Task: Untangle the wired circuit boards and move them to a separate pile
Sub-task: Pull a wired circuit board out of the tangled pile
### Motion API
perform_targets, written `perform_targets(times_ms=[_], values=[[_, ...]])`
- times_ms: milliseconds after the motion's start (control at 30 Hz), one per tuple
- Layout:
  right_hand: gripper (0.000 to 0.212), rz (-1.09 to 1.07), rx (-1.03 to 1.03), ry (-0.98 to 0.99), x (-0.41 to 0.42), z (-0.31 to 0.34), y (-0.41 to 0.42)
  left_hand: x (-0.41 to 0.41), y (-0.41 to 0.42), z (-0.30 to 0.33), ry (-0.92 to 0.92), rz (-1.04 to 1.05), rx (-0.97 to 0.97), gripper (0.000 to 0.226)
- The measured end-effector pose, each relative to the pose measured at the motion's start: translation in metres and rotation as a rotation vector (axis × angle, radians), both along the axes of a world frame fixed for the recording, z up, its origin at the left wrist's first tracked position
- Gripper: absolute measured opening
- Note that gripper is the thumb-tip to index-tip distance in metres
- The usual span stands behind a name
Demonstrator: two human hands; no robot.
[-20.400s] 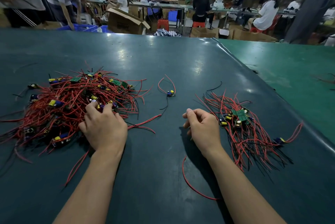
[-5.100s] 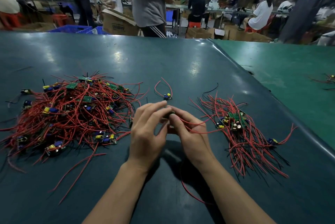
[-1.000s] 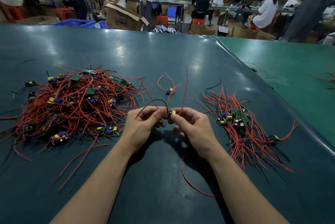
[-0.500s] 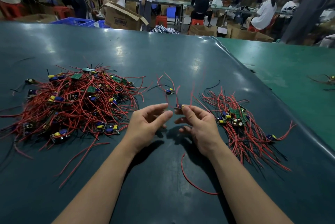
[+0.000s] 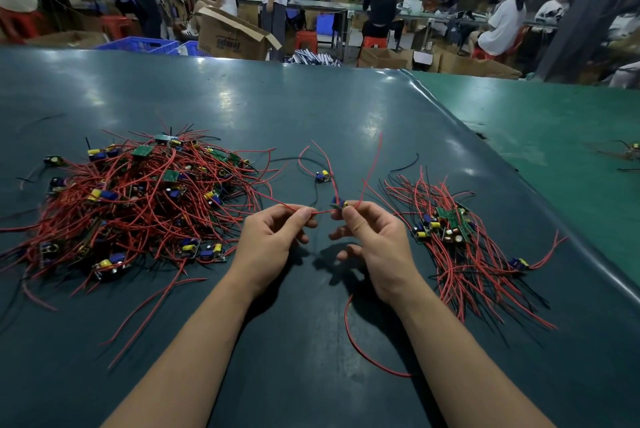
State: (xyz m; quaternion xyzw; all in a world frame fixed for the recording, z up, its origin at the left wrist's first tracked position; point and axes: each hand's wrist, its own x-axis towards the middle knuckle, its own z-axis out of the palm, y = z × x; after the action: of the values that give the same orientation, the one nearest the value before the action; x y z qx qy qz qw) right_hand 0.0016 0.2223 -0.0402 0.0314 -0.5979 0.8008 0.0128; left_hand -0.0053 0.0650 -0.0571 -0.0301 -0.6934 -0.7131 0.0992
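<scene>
A big tangled heap of small circuit boards [image 5: 138, 199] with red and black wires lies on the left of the dark green table [image 5: 311, 109]. A smaller sorted pile [image 5: 453, 233] lies on the right. Between them, above the table, my right hand [image 5: 374, 240] pinches one small board [image 5: 339, 204] whose red wires stick up. My left hand [image 5: 273, 240] pinches a red wire [image 5: 311, 211] that runs to that board. One lone board [image 5: 322, 177] with its wires lies just beyond my hands.
A loose red wire [image 5: 363, 351] curves on the table under my right forearm. A lighter green table [image 5: 554, 136] adjoins on the right with a few wired parts [image 5: 628, 152]. Cardboard boxes [image 5: 232, 36], blue crates and several working people fill the background.
My left hand, open half a second ago, has closed on a red wire of the board in my right hand. Both hands stay between the two piles.
</scene>
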Motion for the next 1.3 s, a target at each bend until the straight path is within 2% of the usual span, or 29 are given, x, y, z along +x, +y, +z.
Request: perform_targets(times_ms=[133,200,367,567,700,800,1000,1133,1300], values=[[0.013,-0.025,-0.243,-0.013,-0.006,0.003,0.0,-0.002,-0.002,0.0,-0.045,0.061,0.076,0.016],[0.014,-0.047,-0.299,-0.005,-0.008,0.005,0.003,-0.002,-0.002,0.0,-0.053,0.071,0.081,0.016],[0.006,-0.126,-0.276,-0.028,-0.01,0.006,0.005,0.0,0.0,0.001,-0.034,0.038,0.044,0.012],[0.005,-0.103,-0.185,-0.058,-0.004,0.005,0.003,0.002,0.0,0.004,-0.039,0.037,0.062,0.015],[0.017,-0.104,-0.227,0.003,-0.003,0.007,-0.001,0.003,-0.002,0.004,-0.031,0.054,0.087,0.015],[0.017,-0.086,-0.242,0.021,-0.003,0.008,-0.001,0.004,-0.001,0.005,-0.022,0.018,0.073,0.016],[0.027,-0.011,-0.245,-0.054,0.001,0.003,-0.001,0.007,0.0,0.006,0.046,-0.078,0.017,0.017],[0.029,-0.019,-0.259,-0.026,-0.001,0.0,0.001,0.005,-0.002,0.005,0.025,-0.049,0.012,0.02],[0.026,0.027,-0.166,0.001,0.002,-0.004,0.003,0.009,-0.002,0.005,0.067,-0.146,0.032,0.014]])
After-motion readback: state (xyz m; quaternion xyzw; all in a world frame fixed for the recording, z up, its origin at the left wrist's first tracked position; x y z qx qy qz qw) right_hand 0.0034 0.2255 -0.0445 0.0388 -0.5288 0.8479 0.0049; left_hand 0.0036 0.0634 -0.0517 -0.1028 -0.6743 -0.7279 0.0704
